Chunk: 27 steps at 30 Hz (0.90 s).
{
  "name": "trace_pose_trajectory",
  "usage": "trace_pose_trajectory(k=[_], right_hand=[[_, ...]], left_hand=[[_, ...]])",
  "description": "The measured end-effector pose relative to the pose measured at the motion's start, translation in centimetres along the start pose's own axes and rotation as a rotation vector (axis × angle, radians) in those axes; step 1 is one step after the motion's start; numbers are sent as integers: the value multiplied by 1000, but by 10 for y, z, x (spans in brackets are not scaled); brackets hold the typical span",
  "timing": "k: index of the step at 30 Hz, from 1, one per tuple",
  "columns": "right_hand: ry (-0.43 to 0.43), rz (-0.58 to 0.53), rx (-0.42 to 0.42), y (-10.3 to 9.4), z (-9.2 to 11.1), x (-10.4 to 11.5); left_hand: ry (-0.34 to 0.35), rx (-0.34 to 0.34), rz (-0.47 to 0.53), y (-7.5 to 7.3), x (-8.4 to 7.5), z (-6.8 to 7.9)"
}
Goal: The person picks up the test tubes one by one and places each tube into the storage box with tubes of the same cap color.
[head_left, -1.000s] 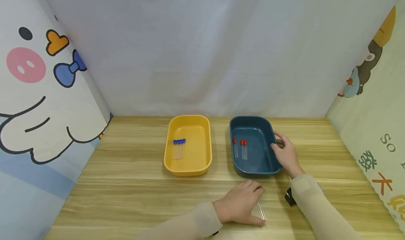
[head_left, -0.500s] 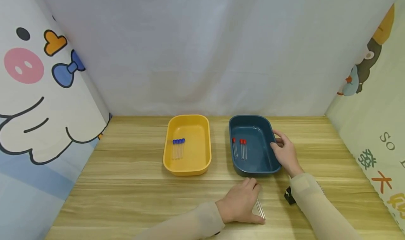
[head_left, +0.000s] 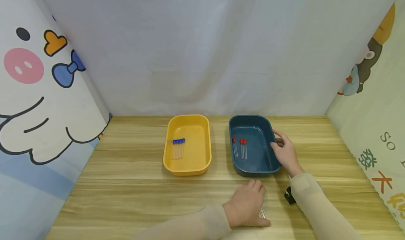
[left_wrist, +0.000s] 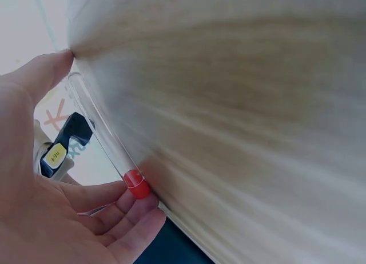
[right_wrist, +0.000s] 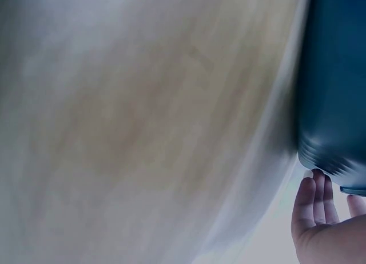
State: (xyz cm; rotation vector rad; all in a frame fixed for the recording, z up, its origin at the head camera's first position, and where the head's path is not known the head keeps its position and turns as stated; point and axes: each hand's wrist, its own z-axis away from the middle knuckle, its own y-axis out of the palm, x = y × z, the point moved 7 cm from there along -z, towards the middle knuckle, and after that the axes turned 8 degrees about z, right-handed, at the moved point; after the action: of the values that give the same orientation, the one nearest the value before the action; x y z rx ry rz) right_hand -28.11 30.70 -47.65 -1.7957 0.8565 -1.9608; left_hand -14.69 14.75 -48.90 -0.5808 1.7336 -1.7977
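My left hand (head_left: 246, 204) lies low over the table, with a clear tube (head_left: 262, 213) partly hidden under it. In the left wrist view the tube has a red cap (left_wrist: 136, 185); the fingers touch that end and the thumb stands apart near the other end. My right hand (head_left: 286, 155) grips the right rim of a dark blue tray (head_left: 269, 169), its thumb over the edge and its fingers against the outer wall. Inside this tray lie several red-capped tubes (head_left: 243, 149). To its left, a yellow tray (head_left: 196, 162) holds several blue-capped tubes (head_left: 178, 149).
Both trays stand on a wood-grain table (head_left: 126, 183), near a pale cloth wall (head_left: 202, 57) behind. Printed panels with cartoon figures close off the left and right sides. A black device (head_left: 289, 196) sits by the right wrist.
My left hand has shifted slightly right over the clear tube, covering more of it. My right hand keeps its grip on the blue tray, and the trays have not moved.
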Motion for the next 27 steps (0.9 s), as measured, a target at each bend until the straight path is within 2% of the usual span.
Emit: trace_pose_trajectory(k=[6,13,17,27], right_hand=[[-1,2,-1,0,0,1],[-1,-2,-2,1,0,0],[-1,0,-2,0,0,0],[-4,-8,10,0,3,1]], left_hand=[[0,12,-2,-4,-1,0],[39,-3,78,-11,1,1],[76,-24,128,-18,2,3],[172,-25,258,-45,3,6]])
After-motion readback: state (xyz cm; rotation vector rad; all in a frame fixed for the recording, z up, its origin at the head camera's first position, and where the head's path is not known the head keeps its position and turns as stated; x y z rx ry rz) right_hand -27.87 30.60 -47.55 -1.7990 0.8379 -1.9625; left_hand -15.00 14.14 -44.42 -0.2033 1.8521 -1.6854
